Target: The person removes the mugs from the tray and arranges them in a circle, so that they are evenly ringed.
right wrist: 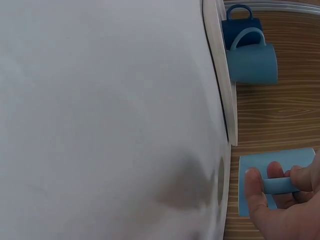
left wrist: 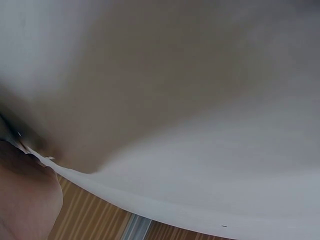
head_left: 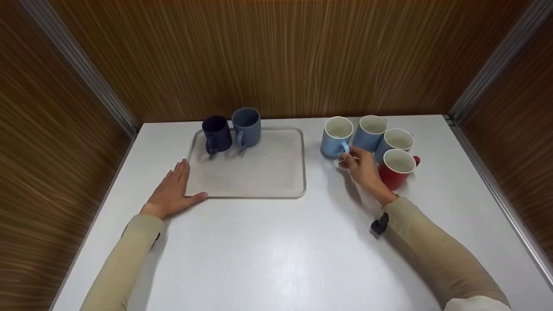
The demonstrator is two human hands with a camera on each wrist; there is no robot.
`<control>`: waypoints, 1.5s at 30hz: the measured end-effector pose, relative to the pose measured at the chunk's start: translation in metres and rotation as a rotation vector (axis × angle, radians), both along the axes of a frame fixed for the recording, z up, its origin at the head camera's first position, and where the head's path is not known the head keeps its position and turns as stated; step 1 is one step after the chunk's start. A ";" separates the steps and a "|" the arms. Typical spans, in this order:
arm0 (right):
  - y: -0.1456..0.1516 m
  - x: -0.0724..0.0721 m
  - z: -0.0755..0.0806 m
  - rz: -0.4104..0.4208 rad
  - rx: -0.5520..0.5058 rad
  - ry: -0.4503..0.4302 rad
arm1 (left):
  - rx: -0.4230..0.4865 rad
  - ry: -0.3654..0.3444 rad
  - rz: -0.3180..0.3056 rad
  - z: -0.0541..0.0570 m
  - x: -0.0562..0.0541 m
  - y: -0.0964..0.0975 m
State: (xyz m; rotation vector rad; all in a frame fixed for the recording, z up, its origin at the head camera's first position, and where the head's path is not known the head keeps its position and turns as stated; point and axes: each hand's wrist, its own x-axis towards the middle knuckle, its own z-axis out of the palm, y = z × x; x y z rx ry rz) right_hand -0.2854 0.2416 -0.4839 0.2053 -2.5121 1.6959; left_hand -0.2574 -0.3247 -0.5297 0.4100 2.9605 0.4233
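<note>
My right hand (head_left: pixel 365 169) pinches the handle of a light blue mug (head_left: pixel 332 145) with a pale inside. In the right wrist view, fingers and thumb close round that handle, and a thin gap shows between the upright mug (right wrist: pixel 248 205) and the table. My left hand (head_left: pixel 169 193) lies spread at the near left corner of a pale tray (head_left: pixel 246 177), fingers along its left edge and thumb at its front rim. On the tray's far left stand a dark navy mug (head_left: pixel 221 138) and a grey-blue mug (head_left: pixel 252 129), handles facing me.
Right of the held mug stand a blue mug (head_left: pixel 367 139), a grey-blue mug (head_left: pixel 382 149) and a red mug (head_left: pixel 391 176), close together near my right wrist. Wood-grain panels (head_left: pixel 293 60) wall the white table (head_left: pixel 259 250) at the back and sides.
</note>
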 end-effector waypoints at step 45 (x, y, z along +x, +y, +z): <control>0.016 0.008 -0.026 -0.119 0.028 -0.029 | -0.010 -0.003 0.002 -0.006 0.000 0.001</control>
